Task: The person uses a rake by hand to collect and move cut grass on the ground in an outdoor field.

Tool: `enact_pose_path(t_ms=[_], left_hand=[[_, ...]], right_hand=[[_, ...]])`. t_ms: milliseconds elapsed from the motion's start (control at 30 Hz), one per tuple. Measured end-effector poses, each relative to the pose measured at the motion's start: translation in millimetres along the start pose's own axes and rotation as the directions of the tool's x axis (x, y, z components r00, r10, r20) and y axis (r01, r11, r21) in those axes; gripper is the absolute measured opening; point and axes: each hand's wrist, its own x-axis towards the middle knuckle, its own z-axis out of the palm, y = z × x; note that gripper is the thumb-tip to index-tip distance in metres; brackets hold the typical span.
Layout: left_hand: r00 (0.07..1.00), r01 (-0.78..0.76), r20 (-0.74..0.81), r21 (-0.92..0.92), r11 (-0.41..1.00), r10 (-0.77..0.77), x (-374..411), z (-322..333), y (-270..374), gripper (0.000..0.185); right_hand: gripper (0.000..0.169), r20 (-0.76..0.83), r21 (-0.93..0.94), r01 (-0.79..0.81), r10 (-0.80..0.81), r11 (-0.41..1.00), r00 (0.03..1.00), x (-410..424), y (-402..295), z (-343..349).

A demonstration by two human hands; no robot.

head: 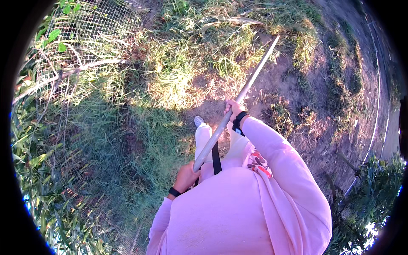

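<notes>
Both hands grip the long wooden handle (pixel 220 130) of a hoe, which slants from my waist up to the right. My left hand (pixel 185 175) is closed around its near end, close to my body. Farther along, my right hand (pixel 235 109) wraps the shaft at about the middle. The hoe's metal blade (pixel 265 39) rests at the far end among cut grass (pixel 236 63), partly hidden by it. Bare soil (pixel 207 106) shows in front of my shoe (pixel 199 120).
Wire mesh fence (pixel 92 22) stands at upper left, with a dry branch (pixel 92 65) across it. Tall green leafy plants (pixel 35 178) line the left edge. Bare dirt with weed tufts (pixel 280 114) spreads right. A pale line (pixel 378 86) curves along the right, above dark foliage (pixel 373 191).
</notes>
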Motion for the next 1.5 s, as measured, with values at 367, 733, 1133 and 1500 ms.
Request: enact_pose_path(t_ms=[367,733,1133,1500], left_hand=[[0.991,-0.004,0.134,-0.185,0.983,0.029,96.8,60.9,93.6,0.025],[0.988,-0.061,0.131,-0.135,0.989,0.079,27.4,92.6,-31.0,0.025],[0.994,0.11,-0.014,0.052,0.993,-0.109,-127.5,-15.8,-151.6,0.02],[0.969,0.233,-0.077,-0.043,0.972,-0.235,-169.7,-10.7,-227.4,0.015]], right_hand=[[0.015,-0.055,-0.247,0.126,-0.144,0.961,0.988,47.8,-99.9,-21.5],[0.012,-0.315,-0.281,0.059,-0.15,0.958,0.937,18.4,43.8,-71.3],[0.011,-0.358,-0.193,-0.024,-0.048,0.981,0.932,-82.7,260.4,12.1],[0.017,0.11,-0.069,-0.369,0.374,0.927,0.921,-66.1,282.0,0.3]])
